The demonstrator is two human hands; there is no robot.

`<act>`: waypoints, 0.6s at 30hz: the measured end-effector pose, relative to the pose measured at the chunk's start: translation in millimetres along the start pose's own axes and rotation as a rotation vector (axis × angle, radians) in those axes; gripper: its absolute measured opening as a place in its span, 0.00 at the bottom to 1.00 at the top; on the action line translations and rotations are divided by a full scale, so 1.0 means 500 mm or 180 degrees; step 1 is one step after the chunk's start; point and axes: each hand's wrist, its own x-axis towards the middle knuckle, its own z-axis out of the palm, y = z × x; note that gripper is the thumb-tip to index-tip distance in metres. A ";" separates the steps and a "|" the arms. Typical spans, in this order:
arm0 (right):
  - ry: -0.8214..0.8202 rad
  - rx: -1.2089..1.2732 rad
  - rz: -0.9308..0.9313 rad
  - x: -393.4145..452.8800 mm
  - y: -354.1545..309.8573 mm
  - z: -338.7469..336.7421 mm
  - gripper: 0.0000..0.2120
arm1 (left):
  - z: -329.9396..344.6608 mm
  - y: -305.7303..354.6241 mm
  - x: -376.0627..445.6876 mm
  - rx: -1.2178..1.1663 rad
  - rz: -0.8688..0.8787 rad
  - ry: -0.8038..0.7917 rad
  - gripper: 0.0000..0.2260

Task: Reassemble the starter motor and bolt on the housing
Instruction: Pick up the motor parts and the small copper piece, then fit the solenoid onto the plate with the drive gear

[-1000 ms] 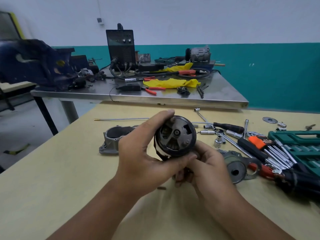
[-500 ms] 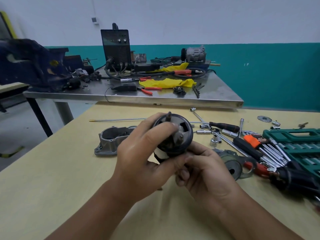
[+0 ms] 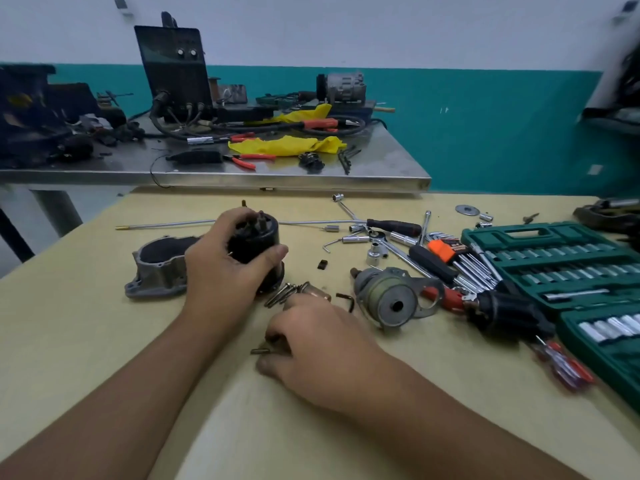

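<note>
Gripping the black motor body [image 3: 254,244] from the side, the left hand [image 3: 221,271] has its fingers and thumb curled round it, and the body stands upright on the yellow table [image 3: 86,341], open end up. Just to its left, touching the same hand's wrist side, lies the grey housing [image 3: 156,268], hollow mouth facing up. The right hand [image 3: 322,344] is down on the table nearer the camera, palm down, fingers bent toward a small dark bolt [image 3: 259,350] at the fingertips; whether it pinches that bolt I cannot tell. Between the two hands sits a cluster of long bolts [image 3: 280,294]. Right of them rests the solenoid [image 3: 391,296], round face toward the camera. Beyond it spread loose sockets, hex keys, and the green socket case [image 3: 568,271].
</note>
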 end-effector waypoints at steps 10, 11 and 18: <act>0.0243 -0.0015 0.0105 -0.002 0.020 -0.018 0.13 | 0.018 -0.026 0.025 0.0377 -0.0376 -0.0866 0.40; 0.0489 0.0017 0.0166 -0.002 0.022 -0.026 0.13 | 0.017 -0.023 0.026 0.0454 -0.0427 -0.0926 0.42; 0.1727 -0.0405 0.0759 -0.004 0.093 -0.104 0.13 | -0.090 0.004 0.051 0.1515 0.0420 -0.0198 0.24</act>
